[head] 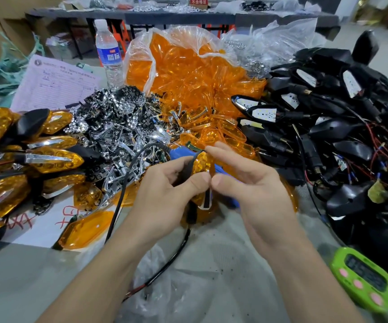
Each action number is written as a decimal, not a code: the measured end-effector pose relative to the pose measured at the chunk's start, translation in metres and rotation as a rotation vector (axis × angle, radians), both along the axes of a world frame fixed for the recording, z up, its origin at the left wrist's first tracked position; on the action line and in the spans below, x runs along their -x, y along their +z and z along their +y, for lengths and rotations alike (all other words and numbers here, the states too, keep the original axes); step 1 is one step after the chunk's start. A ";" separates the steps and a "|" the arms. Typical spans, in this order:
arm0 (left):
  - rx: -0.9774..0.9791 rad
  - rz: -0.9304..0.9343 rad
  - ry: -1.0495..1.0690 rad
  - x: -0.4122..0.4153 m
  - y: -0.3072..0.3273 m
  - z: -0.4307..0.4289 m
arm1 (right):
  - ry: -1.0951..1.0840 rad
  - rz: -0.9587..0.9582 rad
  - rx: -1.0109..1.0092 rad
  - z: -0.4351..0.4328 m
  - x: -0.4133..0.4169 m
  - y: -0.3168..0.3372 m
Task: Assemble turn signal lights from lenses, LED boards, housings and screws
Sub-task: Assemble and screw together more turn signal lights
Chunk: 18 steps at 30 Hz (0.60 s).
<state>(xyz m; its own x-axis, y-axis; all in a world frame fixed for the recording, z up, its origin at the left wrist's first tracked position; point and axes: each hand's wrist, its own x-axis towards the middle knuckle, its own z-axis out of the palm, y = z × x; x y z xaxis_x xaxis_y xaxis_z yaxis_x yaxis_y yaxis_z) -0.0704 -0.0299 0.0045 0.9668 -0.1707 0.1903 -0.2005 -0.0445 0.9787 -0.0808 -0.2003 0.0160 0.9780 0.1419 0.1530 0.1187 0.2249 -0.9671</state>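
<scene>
Head view, looking down at a cluttered table (246, 248). In the centre, the left hand (167, 183) grips a turn signal light (203, 162), amber lens up and black housing beneath, its fingers (183, 163) curled around the left side and its thumb pressed on the lower edge. The right hand (244, 183) meets it from the right, pinching the light between forefinger tip on the lens's upper edge and thumb tip below, while the other fingers arch loosely apart. A black wire (176, 252) hangs from the light toward the viewer. A blue power screwdriver (182, 153) lies just behind the hands. Finished amber lights (53, 159) are heaped at left, beside a pile of chrome reflectors (118, 127). An open plastic bag of amber lenses (188, 66) sits behind, and black housings with LED boards (328, 129) and tangled wires fill the right. A water bottle (107, 52) stands at the back, and a green timer (363, 278) lies near right.
</scene>
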 end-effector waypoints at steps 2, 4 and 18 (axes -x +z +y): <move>0.013 -0.009 -0.075 0.001 0.001 -0.001 | 0.073 0.105 -0.131 0.000 -0.001 0.000; 0.036 -0.015 -0.134 0.002 0.001 -0.002 | 0.066 0.113 -0.128 0.003 -0.001 -0.002; 0.134 0.099 -0.129 0.002 -0.006 -0.002 | -0.118 0.109 -0.108 0.024 0.004 -0.009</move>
